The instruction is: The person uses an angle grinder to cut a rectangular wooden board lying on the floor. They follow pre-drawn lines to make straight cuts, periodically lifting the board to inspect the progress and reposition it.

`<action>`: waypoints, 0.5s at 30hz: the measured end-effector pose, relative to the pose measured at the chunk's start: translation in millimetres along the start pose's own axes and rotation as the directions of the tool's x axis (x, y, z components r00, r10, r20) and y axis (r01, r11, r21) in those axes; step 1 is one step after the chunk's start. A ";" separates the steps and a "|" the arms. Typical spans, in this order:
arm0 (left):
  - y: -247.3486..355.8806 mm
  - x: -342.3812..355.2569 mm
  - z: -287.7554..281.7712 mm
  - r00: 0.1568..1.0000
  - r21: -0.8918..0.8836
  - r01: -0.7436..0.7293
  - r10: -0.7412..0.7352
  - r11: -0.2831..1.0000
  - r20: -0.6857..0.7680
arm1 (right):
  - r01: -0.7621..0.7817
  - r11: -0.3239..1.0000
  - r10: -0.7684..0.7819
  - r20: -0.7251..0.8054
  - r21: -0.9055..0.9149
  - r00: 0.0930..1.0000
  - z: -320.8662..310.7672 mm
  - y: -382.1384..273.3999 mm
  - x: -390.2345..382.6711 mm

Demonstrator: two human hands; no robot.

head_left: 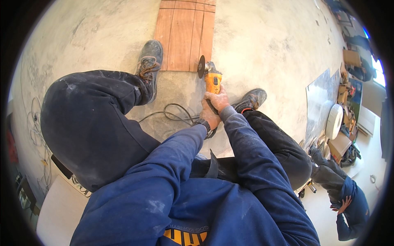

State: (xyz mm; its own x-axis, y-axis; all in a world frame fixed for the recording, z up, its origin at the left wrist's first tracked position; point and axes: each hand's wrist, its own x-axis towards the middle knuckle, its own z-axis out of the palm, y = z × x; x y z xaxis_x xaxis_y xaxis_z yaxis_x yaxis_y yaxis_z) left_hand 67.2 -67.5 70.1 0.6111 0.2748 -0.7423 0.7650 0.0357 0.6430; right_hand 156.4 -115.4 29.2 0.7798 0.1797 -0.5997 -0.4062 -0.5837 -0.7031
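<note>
Both my hands are closed round a yellow and black angle grinder. My right hand wraps the body just below the yellow housing. Lower down, my left hand grips the rear end and partly hides it. The dark cutting disc stands on edge at the head's left side, close to the near end of a reddish-brown wooden board. Whether disc and wood touch, I cannot tell. Dark lines run along and across the board. A black cable loops on the floor left of my hands.
My boots stand on the dusty floor, the left one against the board's left edge, the right one right of the grinder. At right lie a shiny sheet, a white roll and cardboard boxes. Another person is nearby.
</note>
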 end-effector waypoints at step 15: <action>1.3 6.7 4.1 1.000 -0.040 -0.029 0.028 0.999 -0.008 | 0.022 1.000 -0.022 -0.005 0.013 1.000 -2.4 8.5 14.4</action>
State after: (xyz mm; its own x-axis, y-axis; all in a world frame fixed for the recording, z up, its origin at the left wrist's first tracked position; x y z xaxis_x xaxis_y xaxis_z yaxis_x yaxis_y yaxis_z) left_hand 73.1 -69.6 65.2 0.6310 0.2834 -0.7222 0.7384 0.0659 0.6711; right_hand 165.3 -119.7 15.6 0.7911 0.1886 -0.5819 -0.3949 -0.5690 -0.7213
